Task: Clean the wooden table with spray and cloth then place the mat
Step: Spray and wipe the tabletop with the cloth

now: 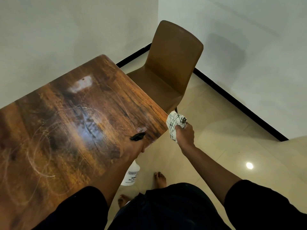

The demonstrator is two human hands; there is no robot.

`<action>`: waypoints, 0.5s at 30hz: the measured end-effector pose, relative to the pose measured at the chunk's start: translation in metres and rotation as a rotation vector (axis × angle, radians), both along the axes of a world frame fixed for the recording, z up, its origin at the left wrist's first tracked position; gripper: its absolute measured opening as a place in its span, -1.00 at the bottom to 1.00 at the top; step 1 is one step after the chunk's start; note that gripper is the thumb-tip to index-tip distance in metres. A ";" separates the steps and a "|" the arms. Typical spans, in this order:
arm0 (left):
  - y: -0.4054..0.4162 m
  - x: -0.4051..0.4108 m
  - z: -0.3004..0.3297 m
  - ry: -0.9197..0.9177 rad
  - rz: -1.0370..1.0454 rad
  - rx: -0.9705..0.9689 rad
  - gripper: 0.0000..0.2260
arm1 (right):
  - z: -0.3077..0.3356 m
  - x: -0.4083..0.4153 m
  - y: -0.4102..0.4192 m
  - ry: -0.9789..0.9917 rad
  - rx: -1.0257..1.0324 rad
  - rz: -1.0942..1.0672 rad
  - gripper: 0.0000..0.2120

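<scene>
White patterned cloth (174, 126) is bunched in your right hand (184, 135), right of the wooden table (66, 122). Your left hand (136, 146) grips the spray bottle (131, 175) at centre frame.

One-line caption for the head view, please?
Left hand holds spray bottle at wooden table edge; right hand grips cloth.
</scene>
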State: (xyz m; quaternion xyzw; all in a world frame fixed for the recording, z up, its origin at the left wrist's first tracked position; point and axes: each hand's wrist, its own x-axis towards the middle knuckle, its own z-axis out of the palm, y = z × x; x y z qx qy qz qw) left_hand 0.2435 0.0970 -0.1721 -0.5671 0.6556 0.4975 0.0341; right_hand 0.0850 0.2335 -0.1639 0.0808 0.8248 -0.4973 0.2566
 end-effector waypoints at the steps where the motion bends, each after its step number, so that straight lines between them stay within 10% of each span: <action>1: 0.000 0.004 -0.004 0.004 0.002 0.003 -0.86 | 0.000 0.001 0.002 0.006 -0.001 0.001 -0.62; 5: 0.006 0.020 -0.009 0.051 0.055 -0.036 -0.88 | -0.002 0.005 0.006 0.019 0.010 0.006 -0.64; 9: 0.006 0.042 -0.018 0.014 0.083 -0.007 -0.49 | -0.003 0.015 0.005 0.008 0.003 0.038 -0.64; 15: 0.008 0.072 -0.023 -0.067 0.131 0.013 -0.62 | -0.004 0.030 -0.003 -0.011 -0.013 0.108 -0.66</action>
